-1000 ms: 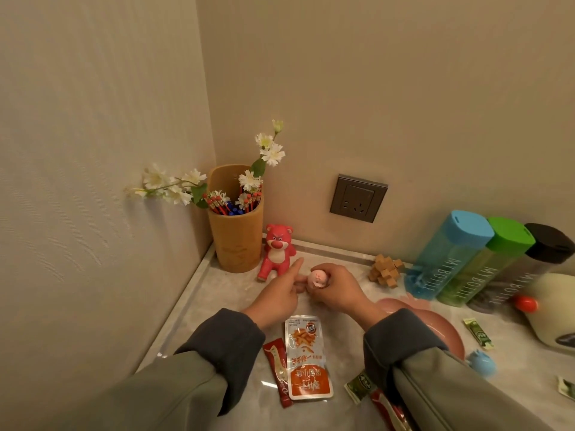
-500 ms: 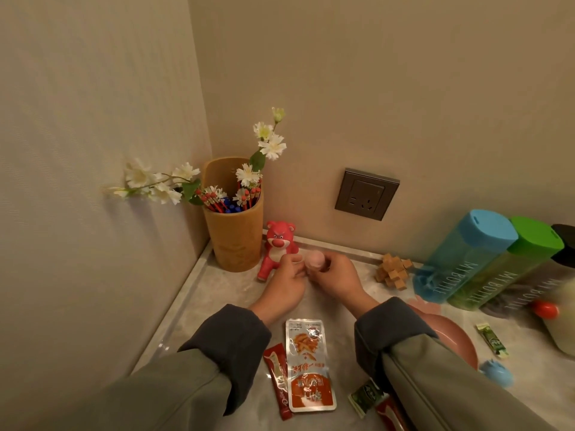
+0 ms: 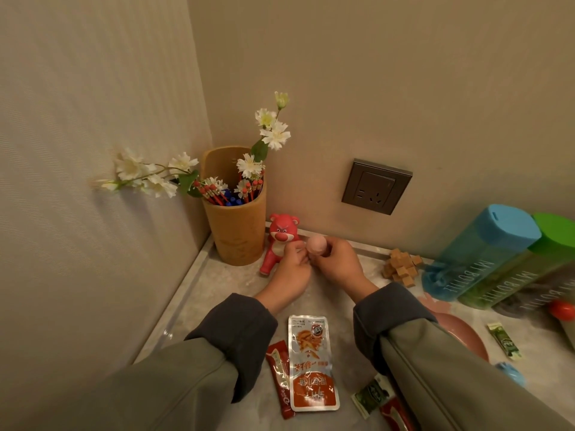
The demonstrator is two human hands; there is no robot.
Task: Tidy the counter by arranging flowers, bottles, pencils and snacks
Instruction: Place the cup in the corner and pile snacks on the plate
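Grey marble-pattern counter (image 3: 217, 284) set in a beige-walled corner. Tan cylindrical holder (image 3: 238, 231) in that corner contains red-tipped pencils (image 3: 214, 192) and white flower sprigs (image 3: 273, 132). Right of holder: blue-lidded bottle (image 3: 476, 250), green-lidded bottle (image 3: 529, 269). Orange snack packet (image 3: 311, 365) well in front of holder. Right hand (image 3: 339, 262) pinches small pink round toy (image 3: 316, 245); left hand (image 3: 291, 269) fingertips touch it. Since previous frame both hands moved closer to holder.

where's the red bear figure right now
The red bear figure stands near the back left corner of the counter in the head view, just right of the tan pencil cup and right behind the left hand.
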